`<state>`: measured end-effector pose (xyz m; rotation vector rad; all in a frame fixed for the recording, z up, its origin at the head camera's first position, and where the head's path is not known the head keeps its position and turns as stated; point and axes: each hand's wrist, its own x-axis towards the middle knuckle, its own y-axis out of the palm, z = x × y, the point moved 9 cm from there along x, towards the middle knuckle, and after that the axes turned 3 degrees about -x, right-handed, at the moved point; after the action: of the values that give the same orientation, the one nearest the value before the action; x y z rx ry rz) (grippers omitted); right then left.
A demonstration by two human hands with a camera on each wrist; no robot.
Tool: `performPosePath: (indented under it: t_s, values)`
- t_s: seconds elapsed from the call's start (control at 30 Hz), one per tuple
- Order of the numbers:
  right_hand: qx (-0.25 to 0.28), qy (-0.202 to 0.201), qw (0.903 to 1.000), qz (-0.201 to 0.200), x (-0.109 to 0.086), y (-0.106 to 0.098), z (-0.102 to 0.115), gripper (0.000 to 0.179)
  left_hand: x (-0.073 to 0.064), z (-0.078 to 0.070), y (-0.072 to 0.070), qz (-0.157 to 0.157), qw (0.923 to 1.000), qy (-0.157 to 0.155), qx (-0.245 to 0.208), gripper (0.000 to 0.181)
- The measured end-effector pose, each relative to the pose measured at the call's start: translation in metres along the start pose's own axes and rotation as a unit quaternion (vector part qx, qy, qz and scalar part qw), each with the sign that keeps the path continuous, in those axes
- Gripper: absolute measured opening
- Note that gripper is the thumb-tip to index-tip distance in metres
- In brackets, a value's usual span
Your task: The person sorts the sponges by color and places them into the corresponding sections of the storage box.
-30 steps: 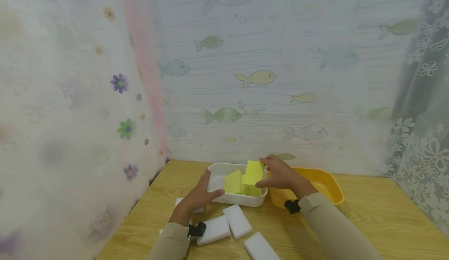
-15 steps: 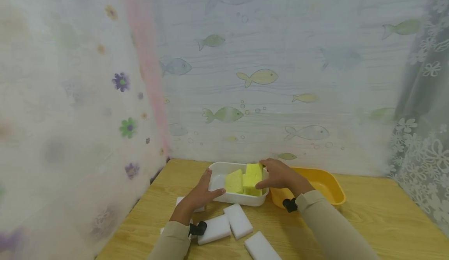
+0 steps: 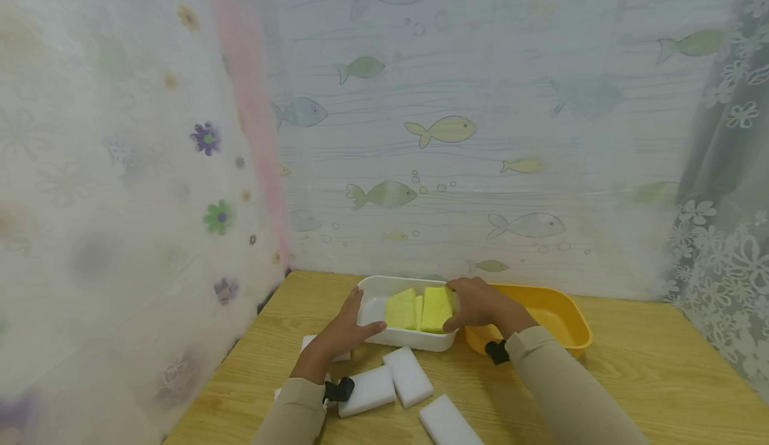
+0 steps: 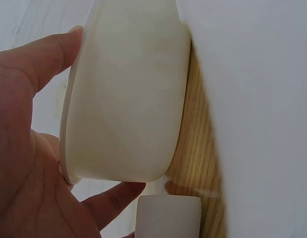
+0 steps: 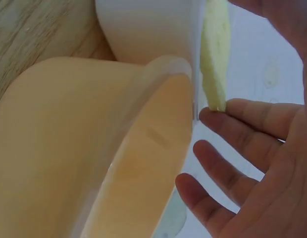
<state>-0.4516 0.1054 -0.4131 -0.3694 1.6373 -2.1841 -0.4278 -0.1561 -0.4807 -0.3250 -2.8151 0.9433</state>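
White tub (image 3: 414, 341): left hand (image 3: 342, 331) at 9 o'clock, fingers apart; right hand (image 3: 480, 303) at 3, fingers clamped on yellow sponge (image 3: 436, 310).

No readable text, label, brand, number or sign on anything in any of the three views.

Left hand (image 4: 25, 163) touches white tub (image 4: 126, 94); block (image 4: 168, 215) near.

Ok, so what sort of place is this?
Probably a small curtained-off corner used as a workspace, maybe in a home: a wood-grain table stands before a fish-printed sheet, with a flower-patterned sheet along its left side.
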Motion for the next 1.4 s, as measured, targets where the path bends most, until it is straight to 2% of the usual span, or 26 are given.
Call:
performPosePath:
  t_s: [0.3,0.53,0.8,1.07,1.4]
  values:
    - [0.016,0.010,0.9998,0.002,-0.003,0.000,0.001,0.097,-0.001,-0.001,0.000,0.001,1.0000,0.002,0.002,0.109]
    - [-0.018,0.005,0.9998,0.003,-0.002,0.003,0.001,0.096,0.001,0.000,0.002,0.006,0.9999,0.007,-0.006,0.110]
    - [-0.016,0.010,0.9997,0.013,-0.002,0.008,0.004,0.095,0.001,0.003,0.000,-0.001,1.0000,-0.001,-0.002,0.111]
    - [-0.021,0.025,0.9994,0.004,0.000,0.013,0.000,0.095,0.001,0.003,0.001,-0.007,1.0000,0.000,-0.005,0.110]
    - [-0.034,0.022,0.9991,-0.013,-0.002,0.012,0.001,0.095,0.002,0.003,0.001,-0.006,1.0000,0.000,-0.002,0.111]
